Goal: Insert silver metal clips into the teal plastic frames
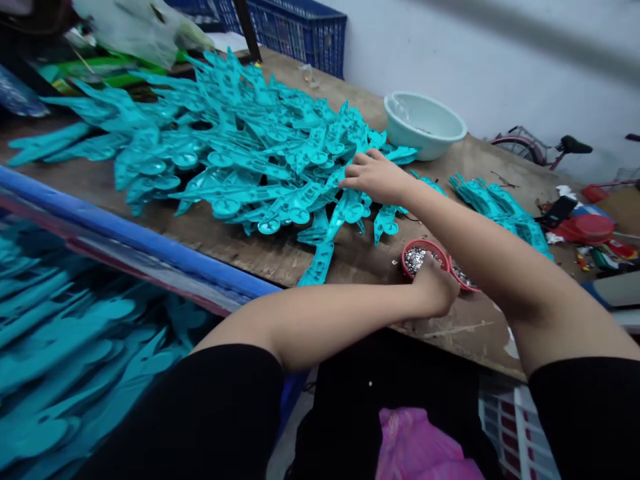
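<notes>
A big heap of teal plastic parts [240, 160] covers the wooden table [280, 250]. My right hand [376, 177] reaches across to the heap's right side, fingers curled down on one teal part there. My left hand [436, 285] rests at the near edge of a small red dish [423, 252] filled with tiny shiny metal pieces; its fingers are bent into the dish and what they pinch is hidden. A second red dish [463, 277] sits just right of it, mostly behind my right forearm.
A pale green bowl [424, 125] stands at the table's back. A neat stack of teal parts [500, 210] lies right of my arm, with clutter beyond. Blue crates [300, 30] stand behind. A blue-rimmed bin of teal parts [75, 333] is at lower left.
</notes>
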Demonstrator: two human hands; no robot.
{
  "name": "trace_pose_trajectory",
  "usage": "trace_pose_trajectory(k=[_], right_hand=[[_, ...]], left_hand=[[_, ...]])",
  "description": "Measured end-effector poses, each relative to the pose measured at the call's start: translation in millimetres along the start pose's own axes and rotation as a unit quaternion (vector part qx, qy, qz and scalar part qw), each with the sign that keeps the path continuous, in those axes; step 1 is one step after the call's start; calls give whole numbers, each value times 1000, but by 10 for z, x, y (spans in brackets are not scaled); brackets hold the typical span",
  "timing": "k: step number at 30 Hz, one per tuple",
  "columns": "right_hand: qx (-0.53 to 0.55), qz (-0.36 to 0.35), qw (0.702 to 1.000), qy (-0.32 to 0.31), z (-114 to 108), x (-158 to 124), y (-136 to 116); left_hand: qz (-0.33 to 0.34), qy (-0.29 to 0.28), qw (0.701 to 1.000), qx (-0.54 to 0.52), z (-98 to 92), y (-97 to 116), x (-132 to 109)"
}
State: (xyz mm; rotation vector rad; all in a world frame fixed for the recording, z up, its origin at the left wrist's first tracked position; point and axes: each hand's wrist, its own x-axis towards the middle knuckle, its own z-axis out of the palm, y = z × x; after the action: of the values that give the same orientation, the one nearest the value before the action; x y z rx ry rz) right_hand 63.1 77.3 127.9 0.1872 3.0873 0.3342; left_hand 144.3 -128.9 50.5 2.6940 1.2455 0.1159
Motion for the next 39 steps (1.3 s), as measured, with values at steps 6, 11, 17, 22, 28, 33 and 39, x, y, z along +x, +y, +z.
trace_pose_trajectory(k=[6, 11, 17, 22, 28, 33, 39], right_hand=[[66, 105, 992, 11, -1057, -1437, -225], [160, 220, 961, -53, -1111, -3048, -723], [12, -142, 985, 102, -636, -4217, -1684], [-53, -97, 979, 172, -385, -4663, -2058], [-56, 95, 994, 15, 146, -4655, -1326], [88, 333, 933, -101, 761, -4005, -684], [118, 364, 898, -219, 1028, -3368, -718]], left_hand=[[259, -9, 963, -69, -243, 128, -8], [464, -40, 885, 7, -487, 580, -394], [460, 168, 866, -103, -515, 456, -441], [172, 1, 967, -187, -240, 470, -330], [30, -178, 973, -143, -21, 479, -232], [-46, -178, 979, -90, 179, 191, -44], [-61, -211, 974, -57, 282, 87, 25]])
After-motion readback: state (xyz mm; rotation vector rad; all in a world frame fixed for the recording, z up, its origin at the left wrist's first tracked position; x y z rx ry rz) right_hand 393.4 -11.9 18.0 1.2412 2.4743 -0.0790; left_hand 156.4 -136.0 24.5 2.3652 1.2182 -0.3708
